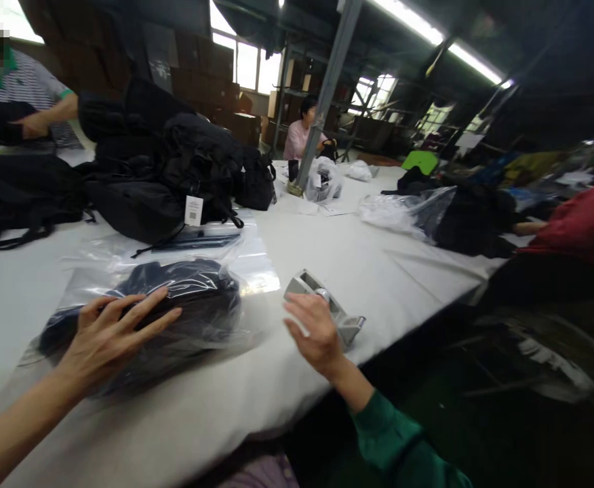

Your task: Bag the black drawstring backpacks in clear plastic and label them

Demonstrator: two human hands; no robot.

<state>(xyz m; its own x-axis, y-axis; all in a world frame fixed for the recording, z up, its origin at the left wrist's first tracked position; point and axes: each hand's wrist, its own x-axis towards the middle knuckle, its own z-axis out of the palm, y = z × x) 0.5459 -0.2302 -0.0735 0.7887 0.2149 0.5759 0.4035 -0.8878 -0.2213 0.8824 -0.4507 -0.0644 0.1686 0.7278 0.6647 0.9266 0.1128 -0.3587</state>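
Observation:
A dark bag in a clear plastic sleeve (195, 305) lies on the white table in front of me. My left hand (116, 332) rests flat on top of it, fingers spread over the plastic. To the right, my right hand (317, 329) is beside a grey tape dispenser (345, 322), overlapping its near side. Its fingers are slightly bent and apart, a little blurred, with nothing visible in them; whether they touch the dispenser I cannot tell. Behind the wrapped bag lie flat clear plastic bags (259, 261).
Black backpacks (175, 163) are heaped at the back left, one with a white tag (194, 211). A metal post (330, 88) rises behind the table. A co-worker's red sleeve (576, 217) is at right, near a plastic-covered black bag (467, 220). Other people work at left and behind.

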